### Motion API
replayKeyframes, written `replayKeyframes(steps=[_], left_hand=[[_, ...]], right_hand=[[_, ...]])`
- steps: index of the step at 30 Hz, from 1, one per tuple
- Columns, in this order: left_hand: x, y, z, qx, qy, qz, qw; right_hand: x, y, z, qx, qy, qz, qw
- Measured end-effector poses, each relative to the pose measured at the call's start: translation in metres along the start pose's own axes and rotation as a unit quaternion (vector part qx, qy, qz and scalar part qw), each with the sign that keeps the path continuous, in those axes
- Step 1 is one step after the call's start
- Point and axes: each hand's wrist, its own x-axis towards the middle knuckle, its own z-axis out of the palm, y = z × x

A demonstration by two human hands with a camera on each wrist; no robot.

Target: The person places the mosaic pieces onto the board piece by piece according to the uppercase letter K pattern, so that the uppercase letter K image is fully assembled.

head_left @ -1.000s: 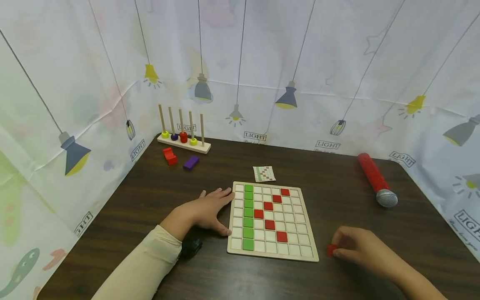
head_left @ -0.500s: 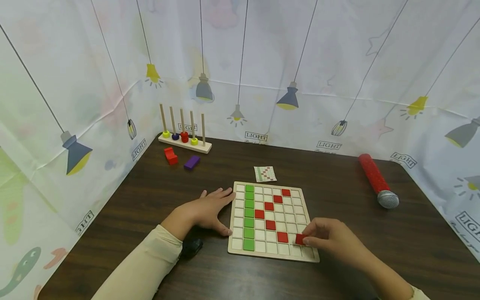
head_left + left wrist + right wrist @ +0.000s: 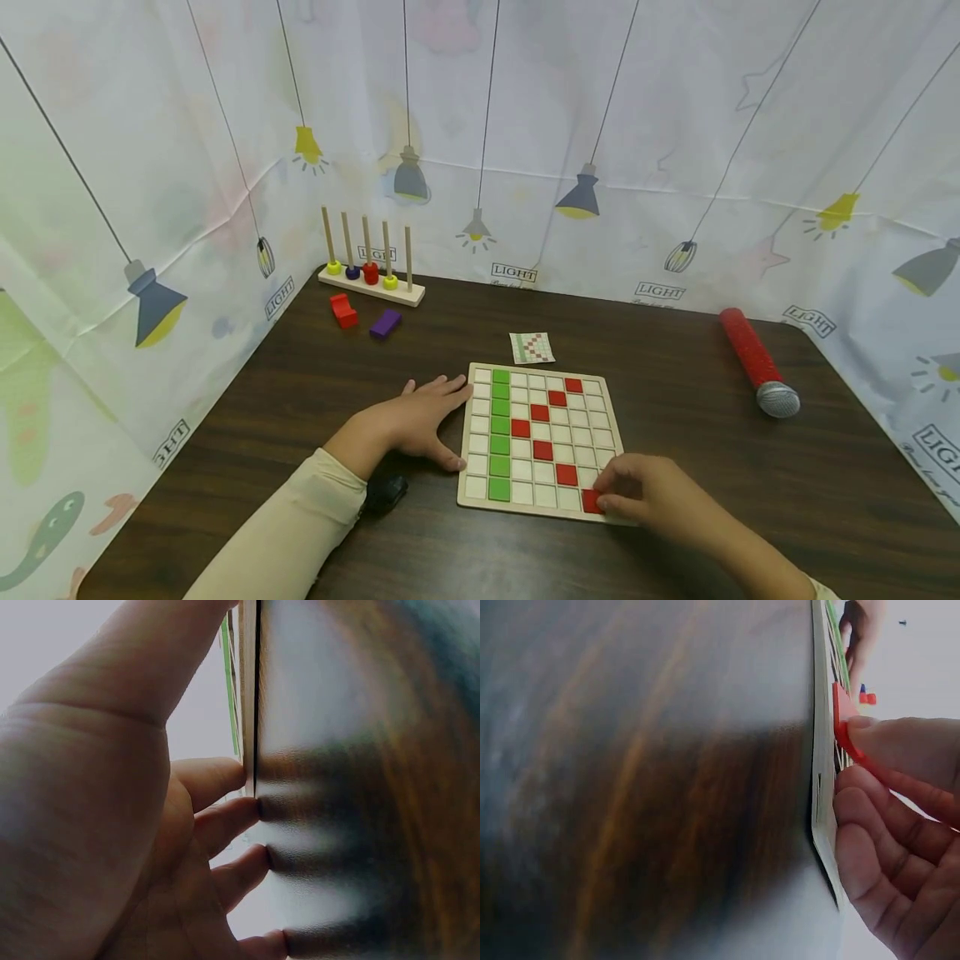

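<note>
A wooden grid board [image 3: 540, 367] lies on the dark table, with a green column of tiles [image 3: 498, 433] and a red zigzag of tiles [image 3: 542, 431]. My right hand [image 3: 611, 492] pinches a red tile [image 3: 590, 501] at the board's bottom row, near its right corner. The right wrist view shows that red tile [image 3: 842, 720] held edge-on between my fingertips [image 3: 900, 750] against the board [image 3: 821, 765]. My left hand [image 3: 431, 417] lies flat on the table, fingers straight, touching the board's left edge [image 3: 247, 697].
A small pattern card [image 3: 532, 347] lies behind the board. A red toy microphone [image 3: 757, 362] is at the right. A peg rack with rings [image 3: 371, 275], a red block [image 3: 343, 312] and a purple block [image 3: 385, 323] stand far left. Printed curtains wall the table.
My right hand carried the red tile from the table right of the board onto the board's bottom row. The left hand has stayed put.
</note>
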Motion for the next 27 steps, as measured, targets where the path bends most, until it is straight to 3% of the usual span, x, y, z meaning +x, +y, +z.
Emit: replayKeyframes(steps=[4, 7, 11, 16, 23, 27], left_hand=[[-0.001, 0.0, 0.0, -0.004, 0.001, 0.0, 1.0], [-0.001, -0.001, 0.0, -0.006, 0.003, -0.001, 1.0], [-0.002, -0.002, -0.001, -0.006, 0.005, -0.001, 1.0], [-0.003, -0.001, -0.001, -0.009, 0.007, 0.001, 0.9999], [-0.002, -0.001, 0.001, -0.013, 0.007, 0.007, 0.9999], [-0.001, -0.003, 0.003, -0.01, 0.007, 0.012, 0.9998]], right_hand=[[-0.001, -0.004, 0.002, -0.076, 0.001, -0.044, 0.996], [-0.002, -0.008, 0.004, -0.146, 0.021, -0.089, 0.985], [-0.004, -0.015, 0.007, -0.2, 0.039, -0.104, 0.973], [-0.005, -0.018, 0.009, -0.227, 0.048, -0.092, 0.968], [-0.006, -0.015, 0.007, -0.218, 0.037, -0.064, 0.973], [-0.006, -0.015, 0.005, -0.219, 0.034, -0.072, 0.972]])
